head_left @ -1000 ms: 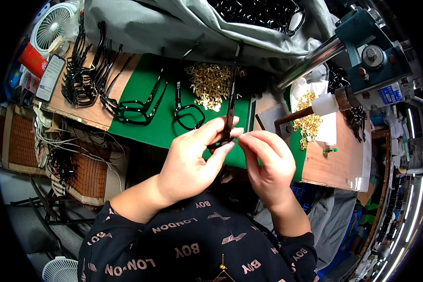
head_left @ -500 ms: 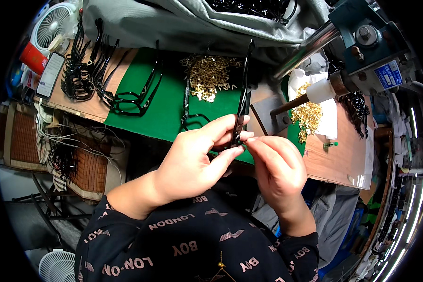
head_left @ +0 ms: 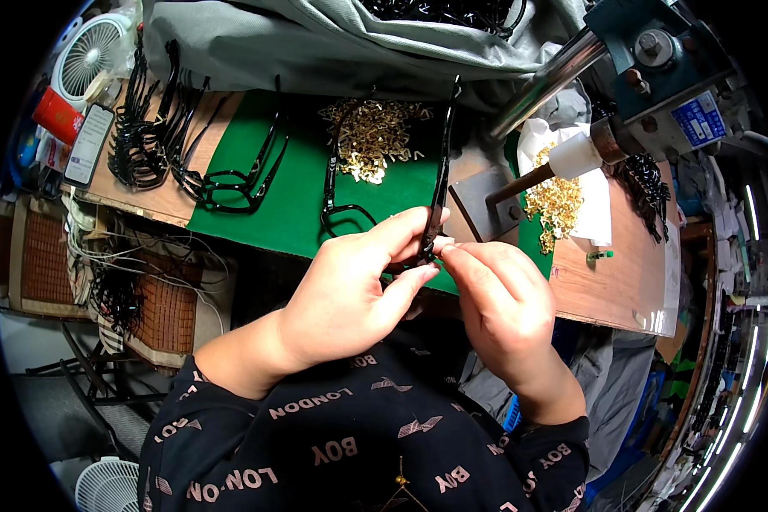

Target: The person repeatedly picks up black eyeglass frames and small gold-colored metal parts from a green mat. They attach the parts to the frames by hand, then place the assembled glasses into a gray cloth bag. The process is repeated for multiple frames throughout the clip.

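My left hand (head_left: 341, 282) is closed on a black glasses frame (head_left: 443, 162), gripping it by the corner where the temple meets the front. That temple points up and away from me, while the other temple and one rim show beyond my knuckles over the green mat (head_left: 303, 226). My right hand (head_left: 505, 299) pinches thumb and forefinger together against the same corner of the frame. Whatever sits between those fingertips is too small and covered to make out. Past the frame lies a heap of small gold metal pieces (head_left: 369, 141) on the mat.
Several more black glasses frames (head_left: 230, 188) lie at the left, near a phone (head_left: 88, 145). A press with a metal rod (head_left: 520, 189) stands over a steel plate at the right. Beside it, more gold pieces (head_left: 555, 205) rest on white paper (head_left: 596, 213). Grey cloth (head_left: 316, 47) hangs behind.
The glasses frame has tilted slightly, so its far temple shows more clearly over the mat. My right fingertips have shifted a little left, closer against the frame's corner. The view has moved slightly.
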`<state>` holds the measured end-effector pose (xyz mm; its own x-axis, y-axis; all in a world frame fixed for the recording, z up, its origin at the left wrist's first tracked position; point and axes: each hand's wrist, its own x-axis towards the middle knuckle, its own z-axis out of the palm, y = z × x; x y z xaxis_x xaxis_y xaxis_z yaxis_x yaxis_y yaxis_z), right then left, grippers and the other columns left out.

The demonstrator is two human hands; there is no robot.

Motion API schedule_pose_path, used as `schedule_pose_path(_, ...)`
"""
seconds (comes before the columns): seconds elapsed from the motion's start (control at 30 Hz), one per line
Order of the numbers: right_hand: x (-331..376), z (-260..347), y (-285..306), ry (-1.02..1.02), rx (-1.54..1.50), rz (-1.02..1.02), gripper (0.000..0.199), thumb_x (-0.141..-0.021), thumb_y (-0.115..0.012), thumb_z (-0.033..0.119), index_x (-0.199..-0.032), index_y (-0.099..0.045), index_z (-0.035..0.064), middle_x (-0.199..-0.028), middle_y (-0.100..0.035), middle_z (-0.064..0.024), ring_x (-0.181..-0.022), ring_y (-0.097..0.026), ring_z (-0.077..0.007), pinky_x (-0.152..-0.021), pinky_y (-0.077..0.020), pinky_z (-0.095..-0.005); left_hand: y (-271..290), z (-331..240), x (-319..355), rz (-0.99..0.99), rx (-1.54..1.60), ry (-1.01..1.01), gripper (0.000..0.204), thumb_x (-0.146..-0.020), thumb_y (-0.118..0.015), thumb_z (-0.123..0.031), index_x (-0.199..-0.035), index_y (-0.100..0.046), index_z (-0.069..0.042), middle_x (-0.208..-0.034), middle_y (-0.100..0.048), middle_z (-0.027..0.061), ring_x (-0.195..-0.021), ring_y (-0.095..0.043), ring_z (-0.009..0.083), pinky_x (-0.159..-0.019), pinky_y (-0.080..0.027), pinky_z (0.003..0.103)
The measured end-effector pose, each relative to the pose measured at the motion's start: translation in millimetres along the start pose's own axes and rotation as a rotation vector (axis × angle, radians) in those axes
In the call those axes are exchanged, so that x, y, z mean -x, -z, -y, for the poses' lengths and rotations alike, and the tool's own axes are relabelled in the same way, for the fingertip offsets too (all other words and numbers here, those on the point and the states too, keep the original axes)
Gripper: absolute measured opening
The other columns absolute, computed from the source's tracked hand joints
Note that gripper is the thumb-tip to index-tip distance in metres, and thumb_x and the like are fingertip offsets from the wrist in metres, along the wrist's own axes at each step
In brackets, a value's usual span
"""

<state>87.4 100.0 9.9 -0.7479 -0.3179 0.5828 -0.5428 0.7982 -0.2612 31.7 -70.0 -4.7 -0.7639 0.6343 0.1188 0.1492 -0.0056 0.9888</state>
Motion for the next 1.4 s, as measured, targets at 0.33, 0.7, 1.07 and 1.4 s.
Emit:
schedule_pose_path(0.33,-3,1,-7,-0.094,-0.226,-0.186,0.027,-0.066,-0.07,-0.008,-0.092,-0.064,-0.001,-0.081,-0.061,-0.0098,-0.07,-0.059,-0.0241,-0.063,-0.0468,-0.0315,2,-4,2,0.082,0.151,0.076,0.047,-0.083,-0.057,0.009,-0.128,-0.044,0.005,-0.111,-0.061,0.0101,-0.103,-0.058,0.0125,-0.088,-0.046,0.024)
schedule_pose_path(0.7,-15,-7,5,0.018,-0.472,-0.004,0.024,-0.063,-0.071,-0.005,-0.085,-0.065,0.0021,-0.081,-0.06,-0.0073,-0.074,-0.057,-0.0233,-0.067,-0.0457,-0.0307,8,-5,0,0.269,0.066,0.024,0.046,-0.08,-0.055,0.009,-0.125,-0.046,0.007,-0.104,-0.064,0.0113,-0.096,-0.06,0.0119,-0.084,-0.047,0.024)
schedule_pose_path(1.07,-8,-16,-1,-0.438,-0.944,-0.026,0.017,-0.074,-0.067,-0.003,-0.086,-0.056,0.0029,-0.093,-0.045,-0.0046,-0.086,-0.048,-0.0125,-0.076,-0.0408,-0.0242,-2,-1,-2,0.191,0.098,-0.049,0.04,-0.088,-0.051,0.002,-0.128,-0.043,0.007,-0.105,-0.061,0.011,-0.094,-0.061,0.0146,-0.08,-0.049,0.024)
schedule_pose_path(1.4,-8,-21,2,-0.421,-0.828,0.001,0.013,-0.074,-0.066,-0.003,-0.085,-0.066,0.0037,-0.094,-0.05,-0.006,-0.09,-0.052,-0.0151,-0.081,-0.0417,-0.0263,-5,-4,-3,0.091,0.425,0.132,0.026,-0.095,-0.049,-0.013,-0.115,-0.055,0.001,-0.086,-0.061,0.0015,-0.075,-0.057,0.0043,-0.06,-0.046,0.018)
